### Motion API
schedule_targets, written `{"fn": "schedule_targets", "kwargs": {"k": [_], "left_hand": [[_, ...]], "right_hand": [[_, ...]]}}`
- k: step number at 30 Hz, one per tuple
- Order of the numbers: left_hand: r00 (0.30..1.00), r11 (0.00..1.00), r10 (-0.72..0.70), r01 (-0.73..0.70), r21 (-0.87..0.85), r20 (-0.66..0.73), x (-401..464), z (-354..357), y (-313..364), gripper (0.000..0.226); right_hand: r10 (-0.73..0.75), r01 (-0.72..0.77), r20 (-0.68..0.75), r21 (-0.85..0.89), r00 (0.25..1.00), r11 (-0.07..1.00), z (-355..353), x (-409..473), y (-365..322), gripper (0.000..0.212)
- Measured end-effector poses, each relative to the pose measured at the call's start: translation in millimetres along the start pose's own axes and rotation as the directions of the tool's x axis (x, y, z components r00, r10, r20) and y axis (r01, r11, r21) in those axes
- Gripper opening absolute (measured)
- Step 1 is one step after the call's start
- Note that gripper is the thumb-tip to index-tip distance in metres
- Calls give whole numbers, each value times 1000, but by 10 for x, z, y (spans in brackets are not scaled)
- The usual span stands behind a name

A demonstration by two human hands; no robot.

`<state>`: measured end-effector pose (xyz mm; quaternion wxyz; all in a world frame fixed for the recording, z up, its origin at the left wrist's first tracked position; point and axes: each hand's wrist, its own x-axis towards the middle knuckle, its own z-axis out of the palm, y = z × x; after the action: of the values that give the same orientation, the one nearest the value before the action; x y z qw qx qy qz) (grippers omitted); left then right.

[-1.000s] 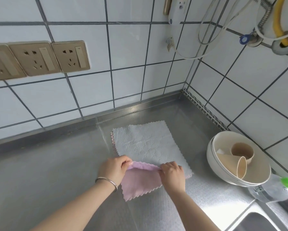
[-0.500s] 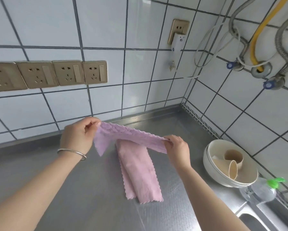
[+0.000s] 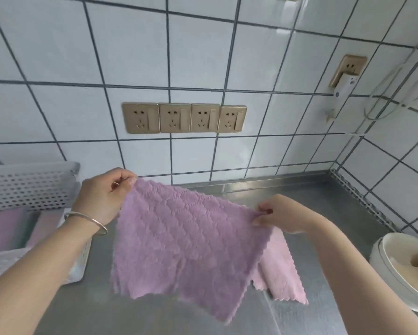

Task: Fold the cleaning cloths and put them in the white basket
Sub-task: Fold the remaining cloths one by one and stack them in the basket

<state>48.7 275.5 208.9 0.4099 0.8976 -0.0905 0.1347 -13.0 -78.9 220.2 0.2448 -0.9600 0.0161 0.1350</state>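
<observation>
Counts: 2 hands, 2 loose cloths, 1 basket, 4 sockets in a row + 1 more w/ a plug, 1 bowl stack.

Left hand (image 3: 104, 197) pinches the top-left corner of the purple cloth (image 3: 186, 245), fingers (image 3: 128, 181) clamped on it w/ thumb. Right hand (image 3: 282, 213) pinches the top-right corner, fingertips closed on the edge. A silver bangle (image 3: 89, 220) sits on the left wrist.

Purple cloth hangs spread in the air above the bench (image 3: 311, 204), centre of view, top edge sloping down from 10 o'clock to 3 o'clock. Fluffy, quilted wavy pattern, scalloped edge; the lower part is blurred. It's unfolded, one layer as far as I can tell.

Pink cloth (image 3: 282, 274) lies on the bench at 4 o'clock from the purple one, partly hidden behind it; paler, zigzag edge, looks folded into a strip.

White basket (image 3: 29, 187) at 9 o'clock, perforated wall, on the bench by the left forearm. Inside: pale pink and greenish folded pieces, count unclear.

Bench is stainless steel, shiny, w/ a raised back lip meeting the wall. Walls: white tiles (image 3: 58, 56), dark grout, corner at 3 o'clock. Gold sockets (image 3: 183, 118) at 12 o'clock; single socket (image 3: 348, 68) at 2 o'clock w/ a white plug (image 3: 344, 89) and cords trailing right. White bowls (image 3: 386, 262) at 4 o'clock, at frame edge, w/ beige cups inside.
</observation>
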Motion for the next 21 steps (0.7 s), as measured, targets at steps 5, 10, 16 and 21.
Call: {"fn": "schedule_targets", "kwargs": {"k": [5, 10, 16, 21], "left_hand": [[988, 989, -110, 98, 111, 106, 147, -227, -429, 30], [994, 986, -93, 99, 135, -52, 261, -530, -459, 7], [994, 997, 74, -71, 39, -83, -219, -663, -556, 21], [989, 984, 58, -80, 158, 140, -880, -330, -1005, 13]], "right_hand": [[31, -23, -123, 69, 992, 997, 311, 376, -355, 11], [-3, 76, -498, 127, 867, 989, 363, 460, -755, 19], [-125, 160, -615, 2, 778, 987, 530, 262, -761, 15], [-224, 199, -472, -103, 853, 975, 1141, 117, -301, 17]]}}
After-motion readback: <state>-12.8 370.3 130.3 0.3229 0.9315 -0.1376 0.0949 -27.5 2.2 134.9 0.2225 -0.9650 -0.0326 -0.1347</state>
